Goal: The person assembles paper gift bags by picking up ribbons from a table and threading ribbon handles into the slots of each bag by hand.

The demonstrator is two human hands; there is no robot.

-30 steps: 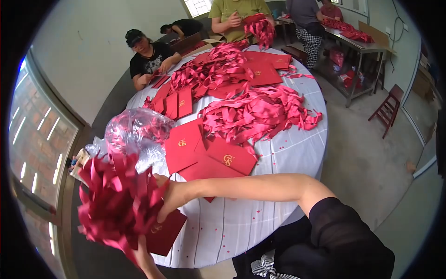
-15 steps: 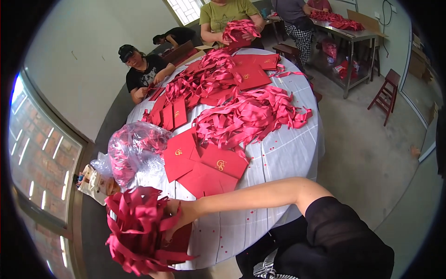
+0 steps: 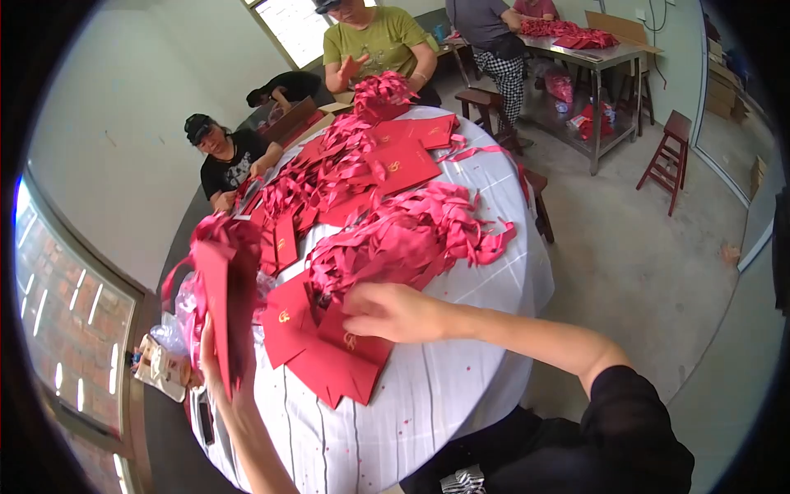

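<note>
My left hand (image 3: 216, 362) grips a stack of red paper bags (image 3: 226, 280) from below, raised over the table's left side. Pink-red ribbons stick out of its upper end. My right hand (image 3: 387, 313), smeared by motion, hovers over or touches several flat red paper bags (image 3: 329, 366) with gold emblems, fanned out in front of me. Whether its fingers hold anything cannot be made out. Just beyond it lies a tangled heap of pink-red ribbons (image 3: 428, 222); more bags and ribbons cover the far part of the table.
A white cloth (image 3: 436, 387) covers the oval table. Clear plastic wrapping (image 3: 170, 336) and a beige bag (image 3: 160, 368) are at its left. A person in green (image 3: 378, 45) and a person in black (image 3: 239, 165) work across from me. A wooden stool (image 3: 668, 152) stands right.
My left hand has raised the ribboned stack and turned it upright. The right hand has left the stack and moved right, over the fanned bags. The view has shifted slightly.
</note>
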